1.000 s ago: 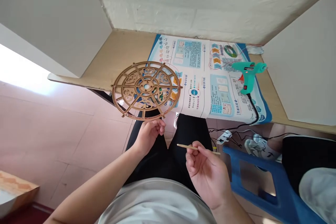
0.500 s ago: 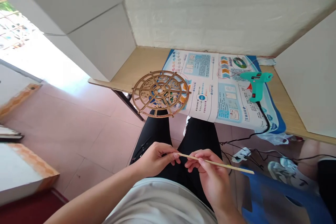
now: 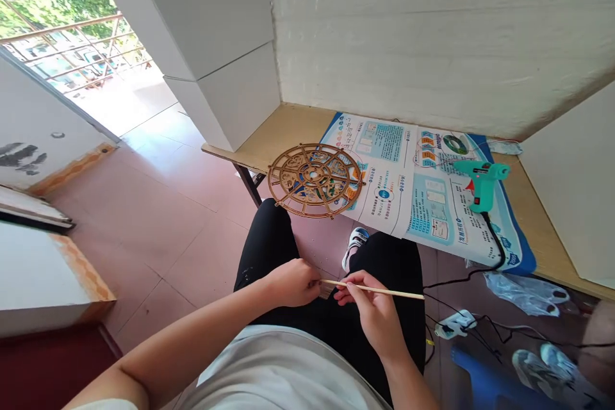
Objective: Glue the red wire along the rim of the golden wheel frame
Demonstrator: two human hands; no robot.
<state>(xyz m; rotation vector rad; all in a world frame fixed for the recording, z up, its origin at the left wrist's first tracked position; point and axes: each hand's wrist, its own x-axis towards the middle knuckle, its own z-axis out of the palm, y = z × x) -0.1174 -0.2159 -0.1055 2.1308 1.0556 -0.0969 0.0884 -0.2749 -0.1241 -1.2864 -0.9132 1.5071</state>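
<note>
A thin pale wooden stick [image 3: 401,294] lies nearly level above my lap. My left hand [image 3: 296,283] is closed around its left end, with the fingertips partly hidden. My right hand [image 3: 372,307] pinches the stick near its middle, between thumb and fingers, and its right end sticks out past that hand. Beyond my knees a round openwork wooden wheel [image 3: 314,180] rests on the table, overhanging the front edge. To its right a teal glue gun [image 3: 483,182] lies on a printed poster [image 3: 398,205].
The wooden table [image 3: 269,131] stands against a pale wall. A black cord runs from the glue gun down toward a white power strip [image 3: 455,325]. A plastic bag [image 3: 523,291], a blue stool [image 3: 485,378] and another person's shoes [image 3: 542,365] are at the lower right.
The view has shifted, so the table and wheel appear further right and lower. The stick is more level, and my left hand's fingers are curled in more. My left knee has moved outward.
</note>
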